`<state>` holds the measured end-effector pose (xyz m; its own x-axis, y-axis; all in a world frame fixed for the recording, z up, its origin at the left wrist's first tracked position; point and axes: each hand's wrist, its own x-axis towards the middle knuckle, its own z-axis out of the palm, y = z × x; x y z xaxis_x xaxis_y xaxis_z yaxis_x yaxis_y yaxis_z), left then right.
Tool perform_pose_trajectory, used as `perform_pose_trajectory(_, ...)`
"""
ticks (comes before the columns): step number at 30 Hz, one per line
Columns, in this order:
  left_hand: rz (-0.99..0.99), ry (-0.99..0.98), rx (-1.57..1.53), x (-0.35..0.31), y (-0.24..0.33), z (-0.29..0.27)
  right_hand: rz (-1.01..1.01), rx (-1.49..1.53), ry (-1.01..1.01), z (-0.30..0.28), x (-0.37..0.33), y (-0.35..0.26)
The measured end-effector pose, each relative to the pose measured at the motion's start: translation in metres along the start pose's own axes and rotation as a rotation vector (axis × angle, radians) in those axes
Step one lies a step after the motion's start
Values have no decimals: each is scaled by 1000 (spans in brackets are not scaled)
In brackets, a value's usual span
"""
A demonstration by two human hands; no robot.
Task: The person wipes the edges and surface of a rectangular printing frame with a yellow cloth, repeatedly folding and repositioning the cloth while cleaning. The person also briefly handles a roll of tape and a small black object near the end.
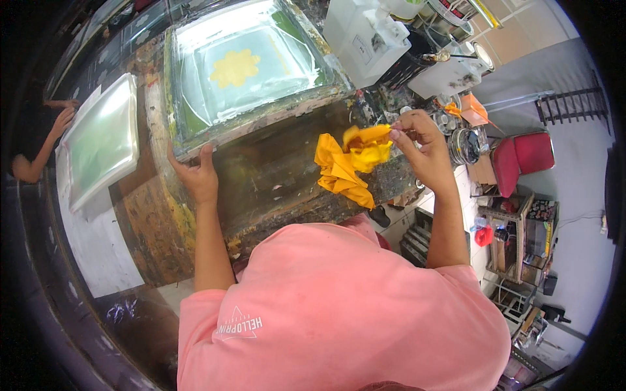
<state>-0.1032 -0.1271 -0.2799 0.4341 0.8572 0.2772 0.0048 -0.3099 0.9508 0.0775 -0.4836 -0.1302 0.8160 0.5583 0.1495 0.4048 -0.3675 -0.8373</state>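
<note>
A screen-printing frame (261,116) lies on the worktable, its mesh showing a yellow flower-like patch (236,69) inside a pale, wet-looking area. At the frame's near left corner is my left hand (197,179), thumb and fingers set around the edge. Some of those fingers are hidden. My right hand (424,146) is raised to the right of the frame, pinching a crumpled yellow-orange cloth (345,171) by one end. The cloth hangs above the table's near right part, apart from the frame.
Left of the frame rests a stack of clear sheets (104,140) on white paper (107,251). Another person's hands (62,120) reach in at the far left. White containers (365,42) and several jars (463,146) crowd the back right. A red chair (521,159) stands beyond.
</note>
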Motion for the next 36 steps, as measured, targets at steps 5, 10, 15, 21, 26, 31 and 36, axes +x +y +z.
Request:
perform_pose_trajectory(5,-15,-6,-64,0,6,3,48,314,21,-14,4,-16)
perform_pose_trajectory(10,-27,-2,-40,-1,5,3,196,679,28,-12,8,-25)
perform_pose_trajectory(15,20,24,65,0,10,2,260,955,-6,15,9,-35)
perform_pose_trajectory(21,40,9,9,2,-2,1,399,1114,-149,69,8,-63)
perform_pose_trajectory(26,31,-4,-55,2,3,0,179,469,-187,130,28,-28)
perform_pose_trajectory(31,29,-29,-43,2,9,0,-177,-320,-325,182,12,-22)
perform_pose_trajectory(36,31,-35,-187,1,2,2,-483,-798,-255,198,-29,-32)
